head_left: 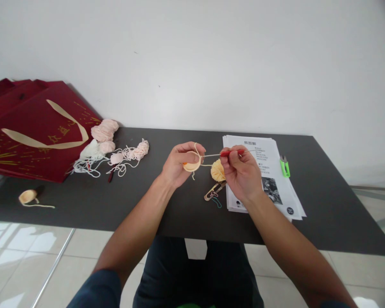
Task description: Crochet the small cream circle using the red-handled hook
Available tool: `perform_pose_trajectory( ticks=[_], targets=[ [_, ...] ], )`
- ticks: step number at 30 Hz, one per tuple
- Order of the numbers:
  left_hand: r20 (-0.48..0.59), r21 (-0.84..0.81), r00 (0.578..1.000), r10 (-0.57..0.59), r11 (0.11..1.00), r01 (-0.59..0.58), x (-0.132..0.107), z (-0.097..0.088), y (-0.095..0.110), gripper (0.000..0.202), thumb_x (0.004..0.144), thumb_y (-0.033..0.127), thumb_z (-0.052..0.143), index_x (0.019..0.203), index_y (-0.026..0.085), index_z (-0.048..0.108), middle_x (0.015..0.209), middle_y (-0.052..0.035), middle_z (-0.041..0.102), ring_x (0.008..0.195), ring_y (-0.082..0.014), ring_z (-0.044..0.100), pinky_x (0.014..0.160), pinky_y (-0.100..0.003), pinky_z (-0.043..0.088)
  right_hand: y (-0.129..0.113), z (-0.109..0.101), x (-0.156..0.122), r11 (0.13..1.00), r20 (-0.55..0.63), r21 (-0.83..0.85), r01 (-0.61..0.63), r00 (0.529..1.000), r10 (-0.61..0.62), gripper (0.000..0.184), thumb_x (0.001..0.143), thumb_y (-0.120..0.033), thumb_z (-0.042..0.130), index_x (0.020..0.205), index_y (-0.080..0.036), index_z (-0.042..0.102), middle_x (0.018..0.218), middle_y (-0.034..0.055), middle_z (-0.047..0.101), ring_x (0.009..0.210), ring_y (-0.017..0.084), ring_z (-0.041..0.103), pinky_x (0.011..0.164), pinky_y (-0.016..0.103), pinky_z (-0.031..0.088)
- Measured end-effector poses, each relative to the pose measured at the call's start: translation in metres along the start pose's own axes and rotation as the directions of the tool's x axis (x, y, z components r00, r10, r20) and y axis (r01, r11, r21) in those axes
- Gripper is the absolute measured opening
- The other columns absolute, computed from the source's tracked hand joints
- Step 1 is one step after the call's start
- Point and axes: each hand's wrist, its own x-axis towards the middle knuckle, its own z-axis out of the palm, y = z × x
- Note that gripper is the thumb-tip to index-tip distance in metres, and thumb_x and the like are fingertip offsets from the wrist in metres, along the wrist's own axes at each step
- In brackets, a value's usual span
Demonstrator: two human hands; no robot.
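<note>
My left hand [179, 164] is closed around a small round crocheted piece of pale yellow yarn [192, 164], with a loop of the yarn over my fingers. My right hand [242, 173] pinches a crochet hook with a red handle [232, 152]; its metal tip points left toward the piece. Both hands hover above the dark table [324, 201]. A small ball of yellow yarn [217, 170] lies just under my right hand, its strand running to the piece.
Printed paper sheets [271, 171] lie under and right of my right hand, with green snips [284, 166] beside them. Metal scissors [214, 191] lie near the ball. Pink and white yarn bundles [115, 149] and a red gift bag [35, 128] sit left. A small crocheted piece [28, 196] lies far left.
</note>
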Motion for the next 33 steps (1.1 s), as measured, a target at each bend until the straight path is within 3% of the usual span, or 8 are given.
perform_pose_trajectory(
  ticks=[5, 10, 14, 22, 28, 33],
  targets=[
    [-0.088, 0.150, 0.988, 0.126, 0.982, -0.112, 0.000, 0.002, -0.007, 0.022, 0.061, 0.021, 0.091, 0.081, 0.018, 0.083, 0.074, -0.0020, 0.071, 0.062, -0.0096, 0.057, 0.060, -0.025, 0.044, 0.007, 0.005, -0.002, 0.995, -0.064, 0.072, -0.074, 0.995, 0.078, 0.022, 0.077, -0.033, 0.090, 0.085, -0.024, 0.072, 0.090, -0.0038, 0.081, 0.074, 0.005, 0.074, 0.070, 0.012, 0.064],
    [-0.150, 0.198, 0.969, 0.198, 0.966, -0.167, 0.001, 0.005, -0.015, 0.054, 0.067, 0.017, 0.086, 0.120, 0.022, 0.077, 0.076, 0.0023, 0.070, 0.062, -0.0083, 0.059, 0.062, -0.024, 0.046, 0.018, 0.015, -0.011, 1.000, -0.089, -0.023, 0.011, 0.996, -0.013, 0.015, 0.084, -0.033, 0.084, 0.092, -0.024, 0.074, 0.094, -0.0014, 0.083, 0.084, 0.009, 0.079, 0.084, 0.018, 0.067],
    [-0.189, 0.243, 0.955, 0.229, 0.953, -0.181, 0.000, 0.008, -0.018, 0.066, 0.068, 0.017, 0.084, 0.133, 0.021, 0.070, 0.076, 0.0024, 0.072, 0.062, -0.0085, 0.060, 0.063, -0.024, 0.047, 0.021, 0.016, -0.012, 0.997, -0.111, -0.054, 0.057, 0.992, -0.062, 0.013, 0.086, -0.032, 0.082, 0.094, -0.025, 0.074, 0.096, -0.0017, 0.083, 0.083, 0.009, 0.079, 0.086, 0.020, 0.067],
    [-0.195, 0.247, 0.954, 0.226, 0.953, -0.175, -0.003, 0.014, -0.018, 0.048, 0.067, 0.014, 0.081, 0.114, 0.019, 0.078, 0.077, 0.0023, 0.070, 0.063, -0.0085, 0.059, 0.062, -0.023, 0.047, 0.020, 0.016, -0.010, 0.992, -0.121, -0.078, 0.095, 0.987, -0.104, 0.013, 0.087, -0.032, 0.081, 0.092, -0.025, 0.071, 0.092, -0.0021, 0.082, 0.077, 0.008, 0.077, 0.081, 0.021, 0.066],
    [-0.188, 0.279, 0.943, 0.273, 0.936, -0.216, -0.004, 0.014, -0.018, 0.048, 0.066, 0.011, 0.077, 0.113, 0.022, 0.078, 0.077, 0.0036, 0.065, 0.062, -0.0073, 0.055, 0.058, -0.021, 0.044, 0.018, 0.017, -0.010, 0.989, -0.114, -0.085, 0.119, 0.985, -0.128, 0.015, 0.086, -0.032, 0.082, 0.090, -0.024, 0.070, 0.090, -0.0020, 0.081, 0.075, 0.008, 0.074, 0.076, 0.022, 0.063],
    [-0.197, 0.284, 0.931, 0.308, 0.927, -0.246, -0.005, 0.014, -0.017, 0.046, 0.067, 0.011, 0.078, 0.111, 0.022, 0.079, 0.077, 0.0034, 0.066, 0.062, -0.0075, 0.054, 0.057, -0.022, 0.043, 0.013, 0.015, -0.010, 0.969, -0.088, -0.129, 0.212, 0.970, -0.224, 0.018, 0.084, -0.034, 0.083, 0.088, -0.026, 0.067, 0.090, -0.0027, 0.078, 0.072, 0.009, 0.069, 0.069, 0.024, 0.059]
  ],
)
